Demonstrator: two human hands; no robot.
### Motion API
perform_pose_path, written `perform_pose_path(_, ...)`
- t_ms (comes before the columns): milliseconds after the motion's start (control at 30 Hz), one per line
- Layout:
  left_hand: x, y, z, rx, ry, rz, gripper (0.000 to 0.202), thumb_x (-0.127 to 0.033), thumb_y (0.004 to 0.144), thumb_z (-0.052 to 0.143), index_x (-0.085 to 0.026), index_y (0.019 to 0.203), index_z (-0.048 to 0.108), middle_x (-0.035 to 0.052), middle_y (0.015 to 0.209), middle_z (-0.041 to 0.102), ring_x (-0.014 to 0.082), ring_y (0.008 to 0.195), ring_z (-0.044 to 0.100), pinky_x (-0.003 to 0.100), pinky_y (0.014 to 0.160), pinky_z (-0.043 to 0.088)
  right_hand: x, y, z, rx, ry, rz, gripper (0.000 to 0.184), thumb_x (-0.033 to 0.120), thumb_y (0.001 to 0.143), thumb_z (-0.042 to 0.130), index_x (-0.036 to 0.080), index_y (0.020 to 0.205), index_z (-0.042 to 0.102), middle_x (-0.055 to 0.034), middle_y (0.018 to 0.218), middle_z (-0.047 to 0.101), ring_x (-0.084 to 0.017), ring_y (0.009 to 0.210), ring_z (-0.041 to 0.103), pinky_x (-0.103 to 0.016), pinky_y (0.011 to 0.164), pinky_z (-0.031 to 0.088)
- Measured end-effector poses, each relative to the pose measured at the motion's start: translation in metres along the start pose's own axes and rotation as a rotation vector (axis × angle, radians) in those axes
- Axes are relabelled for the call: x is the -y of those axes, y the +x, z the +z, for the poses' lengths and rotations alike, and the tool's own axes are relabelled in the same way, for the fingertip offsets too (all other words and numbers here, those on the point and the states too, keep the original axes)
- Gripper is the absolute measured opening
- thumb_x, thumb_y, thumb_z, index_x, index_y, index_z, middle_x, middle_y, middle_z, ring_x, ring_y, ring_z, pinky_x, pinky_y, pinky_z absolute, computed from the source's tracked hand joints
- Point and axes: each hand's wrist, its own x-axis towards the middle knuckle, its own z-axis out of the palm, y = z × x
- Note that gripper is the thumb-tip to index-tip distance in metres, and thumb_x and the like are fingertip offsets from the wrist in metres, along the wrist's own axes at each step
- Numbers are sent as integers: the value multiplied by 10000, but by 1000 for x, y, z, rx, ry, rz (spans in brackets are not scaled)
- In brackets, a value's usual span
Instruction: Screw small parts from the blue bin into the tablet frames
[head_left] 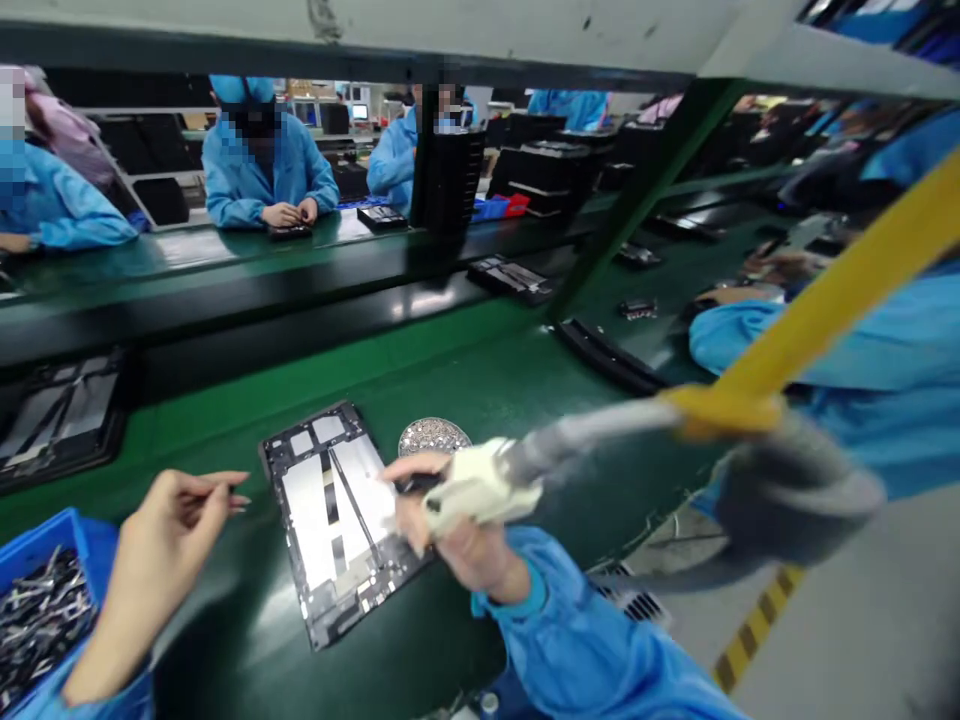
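Observation:
In the head view a tablet [300,500] lies open on the green bench, its silver inner plate, dark ribbon strips and circuit board showing. My right hand [472,550] is closed around a pale electric screwdriver [480,485], blurred by motion, over the tablet's right side. The driver's tip cannot be made out. To the left of the tablet, my left hand [180,515] pinches a small dark piece [231,490] between thumb and fingers, apart from the tablet. Just beyond the driver sits a round dish of small screws [433,435].
A blue bin [90,545] of small black and silver parts stands at lower left. Another opened tablet [60,415] lies at far left. A yellow strap [847,270] and grey cable cross the right side. Co-workers in blue [266,165] sit opposite; a green post [652,200] rises behind.

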Motion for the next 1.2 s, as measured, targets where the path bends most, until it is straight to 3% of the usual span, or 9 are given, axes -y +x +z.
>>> perform_pose_path(100, -22, 3, 33, 143, -62, 24, 326, -557, 835, 678, -262, 812, 542, 77, 920, 815, 254, 723, 765, 387, 684, 635, 6, 31, -30, -147, 83, -68, 635, 849, 732, 699, 235, 892, 697, 78, 436, 461, -135, 359, 426, -318, 419, 439)
perform_pose_path(200, -27, 5, 50, 322, 30, 74, 328, -553, 864, 637, -231, 802, 615, 78, 840, 783, 230, 691, 720, 336, 637, 581, 3, 51, -52, -308, 82, -97, 589, 791, 714, 752, 213, 787, 669, 76, 400, 453, -115, 338, 415, -282, 392, 393)
perform_pose_path(367, -28, 3, 60, 507, 137, 157, 331, -521, 902, 590, -220, 781, 653, 70, 888, 772, 222, 751, 710, 322, 691, 542, -9, 55, -54, -296, 87, -54, 564, 749, 726, 769, 197, 820, 700, 75, 388, 477, -109, 337, 425, -283, 407, 413)
perform_pose_path(600, -26, -3, 58, 549, 218, 174, 283, -490, 887, 624, -233, 953, 719, 39, 834, 734, 212, 690, 669, 311, 667, 521, -15, 55, -52, -285, 48, -22, 547, 730, 725, 780, 197, 816, 699, 78, 398, 482, -106, 339, 422, -295, 405, 394)
perform_pose_path(800, -22, -4, 59, 586, 233, 202, 257, -450, 924, 592, -247, 852, 732, 34, 842, 750, 218, 727, 690, 311, 695, 516, -18, 57, -53, -279, 16, -58, 520, 724, 758, 759, 214, 749, 661, 78, 402, 462, -104, 347, 435, -312, 445, 447)
perform_pose_path(933, -24, -2, 56, 514, 198, 155, 305, -511, 910, 627, -251, 961, 778, 45, 890, 784, 241, 776, 722, 331, 732, 529, -18, 56, -52, -262, -3, -57, 519, 723, 785, 745, 221, 696, 645, 65, 404, 464, -109, 369, 447, -312, 461, 469)
perform_pose_path(1067, -29, 5, 49, 451, 149, 134, 338, -553, 905, 631, -260, 834, 785, 50, 898, 788, 250, 825, 723, 340, 766, 527, -18, 56, -52, -280, 1, -54, 544, 752, 751, 762, 235, 650, 626, 66, 385, 465, -115, 366, 444, -314, 451, 452)
perform_pose_path(1200, -29, 14, 43, 378, 122, 38, 323, -536, 853, 660, -237, 758, 738, 38, 774, 732, 219, 714, 662, 314, 671, 498, -19, 55, -53, -300, 20, -52, 514, 728, 737, 791, 228, 703, 678, 63, 389, 485, -118, 356, 441, -314, 432, 402)
